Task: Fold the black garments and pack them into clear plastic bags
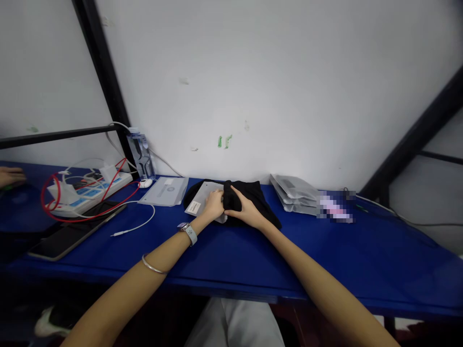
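Note:
A frosted plastic bag [201, 196] with a small white label lies slanted over a spread black cloth [255, 192] on the blue table. My left hand [215, 205] is closed at the bag's right end; its fingertips are partly hidden. Against that end stands a folded bundle of black fabric [230, 196]. My right hand [246, 211] grips this bundle from the right, thumb in front and fingers over the top. Whether part of the bundle sits inside the bag, I cannot tell.
Left of my hands lie another frosted bag [164, 191], a water bottle [142, 154], a power strip [94, 193] with red and white cables, and a dark tablet-like device [72, 233]. Stacked frosted bags [296, 193] lie right. Another person's hand [11, 177] shows far left.

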